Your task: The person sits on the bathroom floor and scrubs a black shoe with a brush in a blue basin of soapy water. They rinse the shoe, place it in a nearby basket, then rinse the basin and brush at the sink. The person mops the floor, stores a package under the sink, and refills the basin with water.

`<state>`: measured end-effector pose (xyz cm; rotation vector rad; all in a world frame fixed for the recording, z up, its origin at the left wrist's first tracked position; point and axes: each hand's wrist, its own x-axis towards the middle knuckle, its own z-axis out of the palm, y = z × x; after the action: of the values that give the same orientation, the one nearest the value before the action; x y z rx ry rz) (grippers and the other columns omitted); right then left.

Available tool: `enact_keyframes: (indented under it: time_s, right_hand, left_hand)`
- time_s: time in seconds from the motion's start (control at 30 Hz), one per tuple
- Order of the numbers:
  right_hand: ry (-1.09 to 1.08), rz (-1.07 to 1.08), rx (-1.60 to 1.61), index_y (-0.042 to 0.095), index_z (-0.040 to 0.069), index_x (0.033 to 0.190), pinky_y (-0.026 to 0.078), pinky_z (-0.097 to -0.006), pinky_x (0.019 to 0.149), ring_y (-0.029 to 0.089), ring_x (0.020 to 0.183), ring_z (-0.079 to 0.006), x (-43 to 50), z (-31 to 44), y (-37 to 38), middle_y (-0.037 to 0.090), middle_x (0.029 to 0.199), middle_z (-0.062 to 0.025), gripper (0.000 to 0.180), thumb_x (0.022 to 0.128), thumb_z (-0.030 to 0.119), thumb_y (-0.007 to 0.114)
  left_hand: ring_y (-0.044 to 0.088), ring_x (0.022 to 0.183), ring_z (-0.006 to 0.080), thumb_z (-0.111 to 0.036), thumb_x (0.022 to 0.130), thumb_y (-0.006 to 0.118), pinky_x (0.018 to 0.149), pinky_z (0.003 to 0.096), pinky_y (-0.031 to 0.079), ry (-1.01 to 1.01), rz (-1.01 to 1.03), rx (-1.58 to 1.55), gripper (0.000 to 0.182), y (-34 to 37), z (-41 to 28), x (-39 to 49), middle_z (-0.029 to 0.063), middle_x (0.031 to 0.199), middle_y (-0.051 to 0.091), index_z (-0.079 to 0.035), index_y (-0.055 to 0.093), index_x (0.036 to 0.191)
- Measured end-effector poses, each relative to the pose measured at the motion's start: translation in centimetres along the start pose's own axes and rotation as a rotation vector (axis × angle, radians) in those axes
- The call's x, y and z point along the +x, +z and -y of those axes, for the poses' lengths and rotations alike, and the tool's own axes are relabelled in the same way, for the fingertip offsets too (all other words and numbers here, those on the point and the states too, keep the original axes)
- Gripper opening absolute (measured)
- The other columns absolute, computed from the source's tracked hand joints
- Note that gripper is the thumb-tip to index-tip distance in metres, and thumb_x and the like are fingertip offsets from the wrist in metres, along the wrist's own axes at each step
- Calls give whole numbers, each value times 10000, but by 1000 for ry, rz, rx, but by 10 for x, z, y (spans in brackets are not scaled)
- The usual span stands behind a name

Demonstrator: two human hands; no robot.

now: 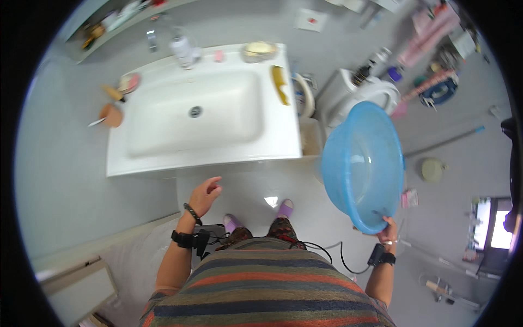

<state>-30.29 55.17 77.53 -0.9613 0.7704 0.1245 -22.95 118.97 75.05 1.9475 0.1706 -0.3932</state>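
My right hand [387, 232] grips the near rim of a large blue plastic basin [369, 163], out to my right. The basin is tipped on its side, and its hollow, with nothing seen in it, faces right. My left hand [205, 197] hangs in the air in front of the sink's front edge, fingers slightly curled and holding nothing. Ahead of me is a white washbasin [282, 139] with a dark drain [195, 112]. A yellow comb [280, 85] lies on its right rim.
A soap dish [260, 50], a pink bar [219, 56] and a faucet [184, 51] line the sink's back. An orange cup [111, 115] stands at its left edge. Right of the sink are a toilet [341, 92], a bin [311, 135] and a mop handle [445, 141]. Cables [341, 255] hang by my waist.
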Motion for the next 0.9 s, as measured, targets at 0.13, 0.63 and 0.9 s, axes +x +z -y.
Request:
enact_keyframes:
  time_s: [0.13,0.63,0.9]
  right_hand:
    - [-7,155,-132,496,-2,1202,475,-443,900,566,1016,-332,-25,8,147,574,1148,-192,472,764,126,619]
    - [273,471,-421,550,13,943,572,-263,576,635,671,-190,71,-118,529,623,871,-97,199,774,37,651]
    - [418,478,-456,532,6,857,605,-305,670,646,693,-188,101,-128,591,594,834,-91,140,794,46,650]
  left_hand:
    - [607,895,152,-125,876,567,799,276,487,29,-107,-40,378,-56,32,-35,113,1004,638,-21,507,1235]
    - [555,770,80,-144,894,567,651,205,437,-257,-635,-402,386,-155,154,-194,56,933,627,-30,492,1255]
    - [581,798,95,-125,880,587,675,222,462,-316,-802,-541,400,-127,146,-191,67,938,627,-14,488,1252]
